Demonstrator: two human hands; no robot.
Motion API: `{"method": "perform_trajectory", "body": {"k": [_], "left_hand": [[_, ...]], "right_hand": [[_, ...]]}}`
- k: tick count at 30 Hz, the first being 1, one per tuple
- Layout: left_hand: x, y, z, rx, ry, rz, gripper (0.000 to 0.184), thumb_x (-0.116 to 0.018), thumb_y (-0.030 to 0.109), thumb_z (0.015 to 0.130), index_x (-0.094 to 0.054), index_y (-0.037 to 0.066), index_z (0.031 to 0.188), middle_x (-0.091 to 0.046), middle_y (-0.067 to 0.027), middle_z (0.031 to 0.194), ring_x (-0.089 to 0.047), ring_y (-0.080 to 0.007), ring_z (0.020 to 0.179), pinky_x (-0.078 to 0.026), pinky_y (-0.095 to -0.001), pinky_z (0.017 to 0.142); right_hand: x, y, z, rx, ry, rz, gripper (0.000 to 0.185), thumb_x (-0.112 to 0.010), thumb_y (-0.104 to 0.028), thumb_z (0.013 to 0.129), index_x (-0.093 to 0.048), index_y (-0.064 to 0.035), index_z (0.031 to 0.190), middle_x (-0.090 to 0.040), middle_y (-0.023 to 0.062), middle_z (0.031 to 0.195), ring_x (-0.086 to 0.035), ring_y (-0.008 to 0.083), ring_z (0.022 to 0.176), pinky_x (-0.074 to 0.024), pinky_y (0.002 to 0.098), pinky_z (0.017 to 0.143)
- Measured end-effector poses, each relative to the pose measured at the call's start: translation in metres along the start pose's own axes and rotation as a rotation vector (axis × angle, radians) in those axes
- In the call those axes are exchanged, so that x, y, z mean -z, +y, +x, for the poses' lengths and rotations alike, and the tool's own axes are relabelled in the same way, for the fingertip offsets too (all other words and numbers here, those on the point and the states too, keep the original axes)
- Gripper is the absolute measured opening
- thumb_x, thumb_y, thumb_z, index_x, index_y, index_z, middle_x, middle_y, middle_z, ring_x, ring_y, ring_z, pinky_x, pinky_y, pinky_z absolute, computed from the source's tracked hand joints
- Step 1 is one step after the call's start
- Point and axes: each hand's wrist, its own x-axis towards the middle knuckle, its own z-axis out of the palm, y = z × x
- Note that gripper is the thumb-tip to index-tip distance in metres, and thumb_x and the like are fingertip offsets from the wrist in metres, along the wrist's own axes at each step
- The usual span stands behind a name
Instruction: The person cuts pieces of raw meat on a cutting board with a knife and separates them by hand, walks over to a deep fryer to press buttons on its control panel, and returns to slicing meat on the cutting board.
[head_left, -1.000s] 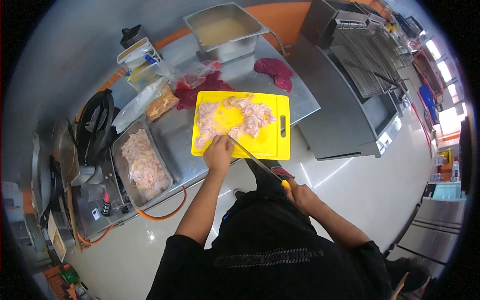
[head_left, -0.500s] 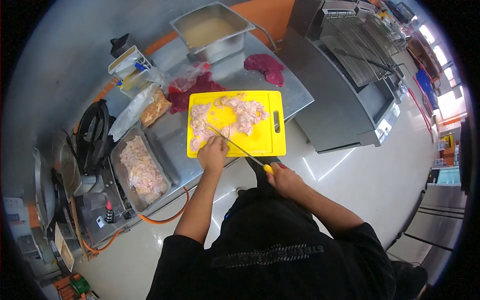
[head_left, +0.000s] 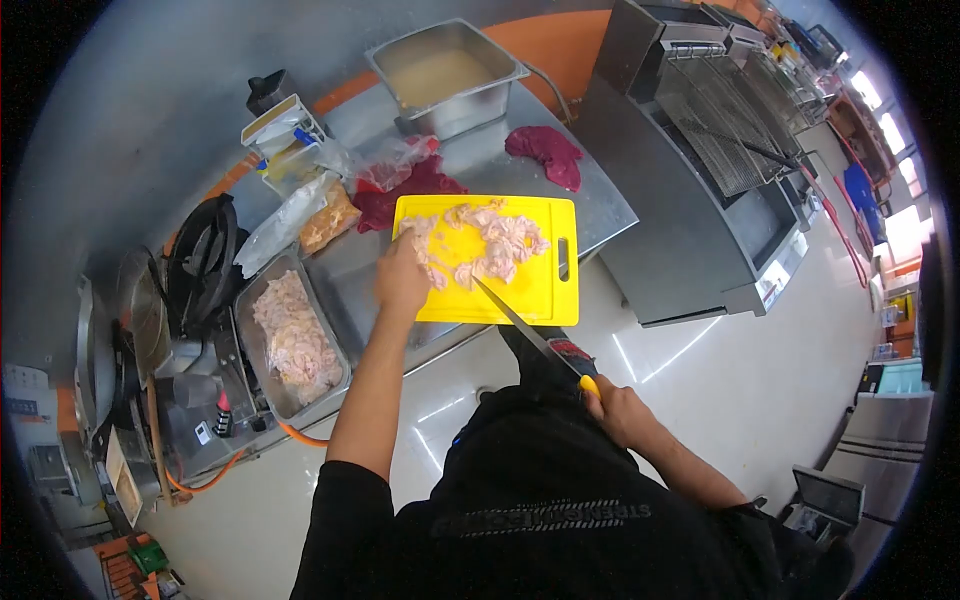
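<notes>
On the yellow cutting board (head_left: pixel 545 300) lie pieces of pale raw meat (head_left: pixel 505 240), with a smaller portion at the board's left. My left hand (head_left: pixel 402 275) is over the board's left edge, against that portion; its fingers are curled and partly hidden, so what they grip cannot be made out. My right hand (head_left: pixel 615 408) is closed round the yellow handle of a long knife (head_left: pixel 530 333). The blade points up and left, its tip by the meat near the middle of the board. A metal tray (head_left: pixel 345 372) left of the board holds more pale meat.
Behind the board are dark red cloths (head_left: pixel 545 150), a plastic bag (head_left: pixel 325 222) of orange-brown food and a deep metal pan (head_left: pixel 470 108) with cloudy liquid. A fryer unit (head_left: pixel 670 240) with wire baskets stands right of the steel table (head_left: pixel 600 205). Dark pans (head_left: pixel 205 260) are at the left.
My left hand has moved up and left along the board's edge. My right hand has drawn the knife down and right, its tip now farther from my left hand.
</notes>
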Motion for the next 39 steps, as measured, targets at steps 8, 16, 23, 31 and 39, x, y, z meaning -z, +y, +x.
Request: {"method": "perform_trajectory", "body": {"k": [8, 16, 23, 31, 39], "left_hand": [[-0.020, 0.051, -0.007, 0.010, -0.416, 0.287, 0.039, -0.072, 0.025, 0.083, -0.065, 0.010, 0.118, -0.065, -0.0110, 0.117, -0.060, -0.0319, 0.112, -0.050, -0.0454, 0.089], [-0.033, 0.013, -0.012, 0.239, -0.257, -0.296, 0.024, -0.065, 0.008, 0.083, -0.070, 0.006, 0.107, -0.071, -0.0154, 0.081, -0.070, -0.0260, 0.077, -0.055, -0.0353, 0.072], [-0.020, 0.010, -0.021, 0.504, -0.314, -0.969, 0.029, -0.060, 0.000, 0.089, -0.066, 0.005, 0.116, -0.070, -0.0106, 0.103, -0.069, -0.0205, 0.088, -0.053, -0.0297, 0.071], [-0.012, 0.061, -0.017, 0.879, -0.408, -1.282, 0.026, -0.064, 0.004, 0.091, -0.063, 0.004, 0.117, -0.067, -0.0091, 0.108, -0.066, -0.0151, 0.092, -0.048, -0.0219, 0.069], [-0.041, 0.010, -0.057, 0.344, -0.292, -0.487, 0.025, -0.069, 0.003, 0.083, -0.065, 0.002, 0.108, -0.070, -0.0101, 0.095, -0.069, -0.0252, 0.082, -0.054, -0.0375, 0.072]], "right_hand": [[-0.003, 0.009, -0.003, -0.007, 0.074, 0.056, 0.033, -0.048, -0.034, 0.102, -0.051, -0.0012, 0.107, -0.065, 0.0296, 0.079, -0.065, 0.0493, 0.079, -0.0509, 0.0578, 0.071], [0.008, -0.017, 0.011, -0.005, 0.013, 0.117, 0.032, -0.047, -0.031, 0.102, -0.052, -0.0001, 0.111, -0.066, 0.0292, 0.084, -0.064, 0.0482, 0.083, -0.0500, 0.0548, 0.076], [0.009, -0.016, 0.024, 0.029, 0.112, 0.113, 0.034, -0.045, -0.034, 0.103, -0.053, -0.0014, 0.109, -0.065, 0.0312, 0.084, -0.063, 0.0504, 0.083, -0.0495, 0.0581, 0.075], [0.024, -0.016, 0.024, 0.042, 0.190, 0.154, 0.035, -0.045, -0.033, 0.103, -0.051, -0.0014, 0.116, -0.064, 0.0314, 0.081, -0.064, 0.0510, 0.081, -0.0486, 0.0595, 0.073], [-0.006, -0.011, 0.028, 0.086, 0.113, 0.033, 0.033, -0.049, -0.036, 0.101, -0.051, -0.0035, 0.109, -0.065, 0.0307, 0.079, -0.064, 0.0510, 0.078, -0.0497, 0.0604, 0.071]]}}
